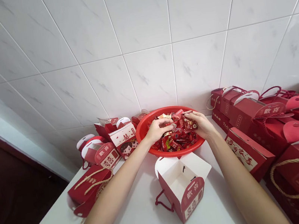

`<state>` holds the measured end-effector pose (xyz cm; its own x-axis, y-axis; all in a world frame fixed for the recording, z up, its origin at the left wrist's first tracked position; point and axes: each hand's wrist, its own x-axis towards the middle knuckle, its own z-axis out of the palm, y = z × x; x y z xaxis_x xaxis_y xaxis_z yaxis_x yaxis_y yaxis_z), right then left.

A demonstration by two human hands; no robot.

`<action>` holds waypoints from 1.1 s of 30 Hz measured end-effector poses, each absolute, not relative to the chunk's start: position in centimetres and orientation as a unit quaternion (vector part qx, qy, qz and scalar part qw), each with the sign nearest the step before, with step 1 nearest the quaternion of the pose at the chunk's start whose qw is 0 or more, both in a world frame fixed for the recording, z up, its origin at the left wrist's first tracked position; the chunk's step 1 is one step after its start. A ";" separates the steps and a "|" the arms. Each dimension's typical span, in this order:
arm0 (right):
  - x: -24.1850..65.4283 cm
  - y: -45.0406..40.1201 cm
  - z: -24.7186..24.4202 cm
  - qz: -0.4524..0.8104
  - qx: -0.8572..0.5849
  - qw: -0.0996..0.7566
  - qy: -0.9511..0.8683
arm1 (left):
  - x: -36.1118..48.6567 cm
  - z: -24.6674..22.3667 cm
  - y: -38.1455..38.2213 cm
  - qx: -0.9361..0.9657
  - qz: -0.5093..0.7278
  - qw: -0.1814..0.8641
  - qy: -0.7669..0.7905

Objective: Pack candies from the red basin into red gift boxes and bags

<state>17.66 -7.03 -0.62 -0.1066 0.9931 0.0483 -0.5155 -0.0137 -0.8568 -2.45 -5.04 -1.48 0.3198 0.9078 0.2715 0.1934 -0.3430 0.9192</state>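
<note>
Both hands reach into a red plastic basket (175,154) filled with small wrapped candies (176,136), mostly red. My left hand (160,129) is over the candies on the left side, its thumb and fingers pressed together; what they hold, if anything, is too small to tell. At the right side of the basket, my right hand (201,124) grips a dark red patterned packet (190,123). In front of the basket stands a red and white gift box (181,194), its top flaps open and its white inside showing, with a dark red cord at its left.
Several red gift boxes (252,118) are crowded along the right side, some with gold rope handles. More boxes (102,153) stand at the left. A white tiled wall (151,73) rises behind the white table (137,212), whose left edge is visible.
</note>
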 end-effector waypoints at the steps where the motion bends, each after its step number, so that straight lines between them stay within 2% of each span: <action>1: 17.7 -7.0 -0.6 0.640 -0.313 0.587 -0.384 | -2.4 -1.5 -5.0 0.696 0.429 0.422 0.392; 18: 18.0 -7.0 -0.9 0.654 -0.300 0.530 -0.449 | -2.1 -1.7 -5.3 0.664 0.486 0.441 0.359; 23: 17.9 -6.9 -1.1 0.646 -0.306 0.539 -0.446 | -1.9 -1.4 -5.5 0.647 0.495 0.458 0.357; 28: 17.8 -6.6 -1.3 0.615 -0.335 0.582 -0.413 | -1.8 -1.1 -5.4 0.604 0.475 0.508 0.390; 30: 17.8 -6.4 -1.3 0.607 -0.340 0.602 -0.392 | -1.9 -1.1 -5.2 0.612 0.460 0.478 0.430; 33: 17.7 -6.3 -1.3 0.598 -0.339 0.625 -0.369 | -2.6 -1.3 -5.0 0.688 0.380 0.323 0.527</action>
